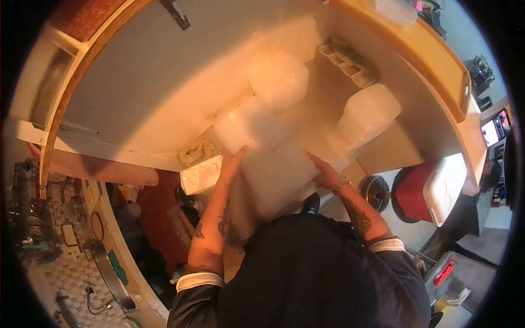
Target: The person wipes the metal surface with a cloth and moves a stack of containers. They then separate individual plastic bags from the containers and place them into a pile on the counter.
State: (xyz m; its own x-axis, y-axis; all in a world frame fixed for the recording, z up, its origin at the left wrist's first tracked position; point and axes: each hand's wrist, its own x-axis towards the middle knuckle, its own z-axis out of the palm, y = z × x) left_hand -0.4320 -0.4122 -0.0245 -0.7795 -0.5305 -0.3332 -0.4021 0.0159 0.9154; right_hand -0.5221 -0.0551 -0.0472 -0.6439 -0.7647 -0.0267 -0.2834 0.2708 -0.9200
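A large whitish block, blurred and pale (279,174), lies between my two hands, close to my body. At its left edge is my left hand (234,161), its fingers against the block's side. My right hand (322,170), with a bracelet at the wrist, is at its right edge, fingers pointing up along the side. Another pale block (249,124) touches or overlaps its far edge. Beyond that stands a wrapped white bundle (280,79). What the blocks are made of cannot be made out.
A rounded white bundle (371,113) stands at the right, below a divided tray (347,61). A white container (200,176) is left of my left hand, near a crumpled yellowish item (196,152). A red cooler (429,190) with a white lid and a round stool (375,192) stand right.
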